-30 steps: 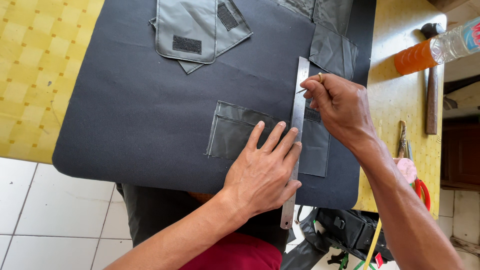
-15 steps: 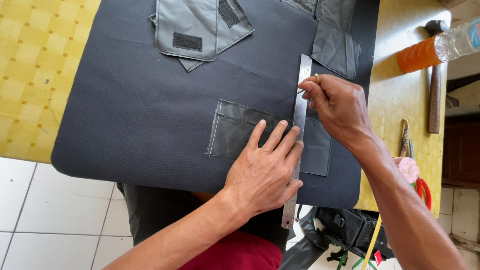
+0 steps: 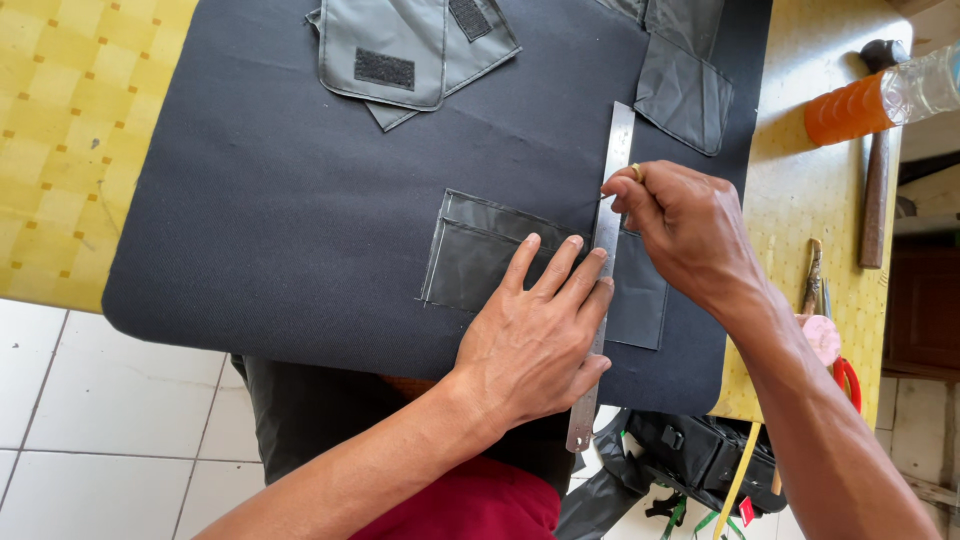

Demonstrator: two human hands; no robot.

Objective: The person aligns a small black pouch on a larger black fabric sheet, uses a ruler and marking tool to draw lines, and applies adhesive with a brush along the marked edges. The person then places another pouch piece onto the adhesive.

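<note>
left hand point(image 3: 535, 345) spread flat pins the long steel ruler point(image 3: 605, 250) over the grey pocket piece point(image 3: 480, 255); right hand point(image 3: 690, 230) pinches a thin marking tool at the ruler's edge, mid-line; steady pressure matters.

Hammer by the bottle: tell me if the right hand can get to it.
Probably yes. The right hand is at the ruler, and the yellow table between it and the hammer looks bare.

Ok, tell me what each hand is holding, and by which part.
The left hand grips nothing; it presses flat on the steel ruler over the grey pocket piece. The right hand pinches a thin marking tool at the ruler's edge; the tool is too small to identify.
</note>
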